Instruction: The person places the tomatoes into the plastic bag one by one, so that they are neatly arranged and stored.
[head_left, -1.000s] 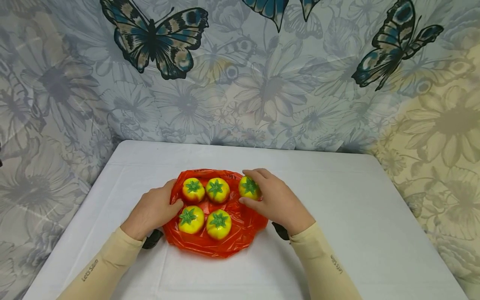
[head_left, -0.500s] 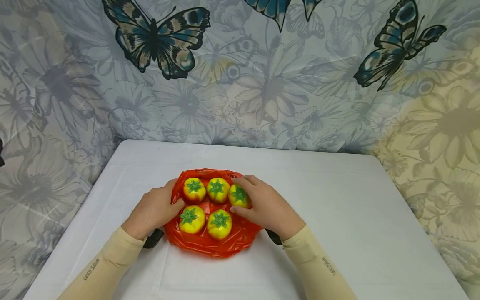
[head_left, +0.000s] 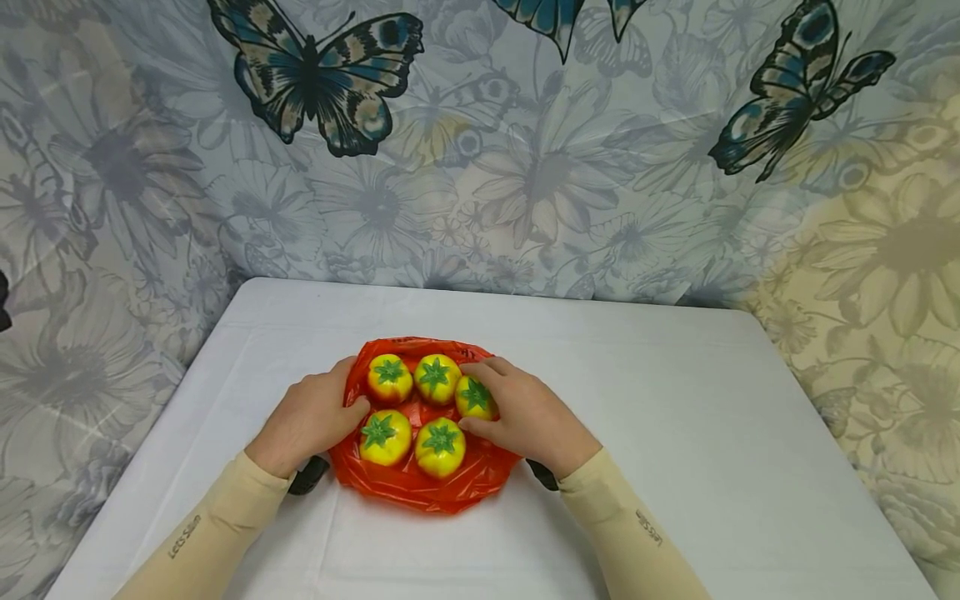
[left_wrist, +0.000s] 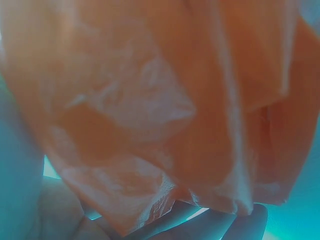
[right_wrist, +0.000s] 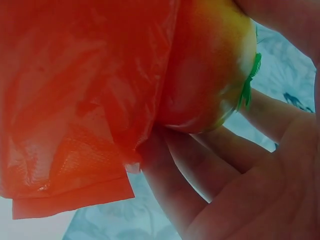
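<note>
A red plastic bag [head_left: 480,479] lies spread on the table with its mouth facing up. Inside it sit several yellow-red toy tomatoes [head_left: 440,447] with green star-shaped leaves. My left hand [head_left: 311,419] holds the bag's left rim, thumb over the edge; in the left wrist view the bag's plastic [left_wrist: 200,100] hides most of that hand. At the bag's right side, my right hand [head_left: 528,410] grips one toy tomato [head_left: 474,400] between thumb and fingers. The right wrist view shows this tomato [right_wrist: 205,65] partly behind the bag's wall, the fingers curled round it.
A white-covered table [head_left: 675,433] extends on both sides of the bag. Behind it hangs a grey floral backdrop [head_left: 540,183] with printed butterflies. Dark wrist cameras sit under both wrists.
My right hand has moved left with its tomato, from the bag's right rim to beside the other tomatoes. The left hand keeps its place on the rim.
</note>
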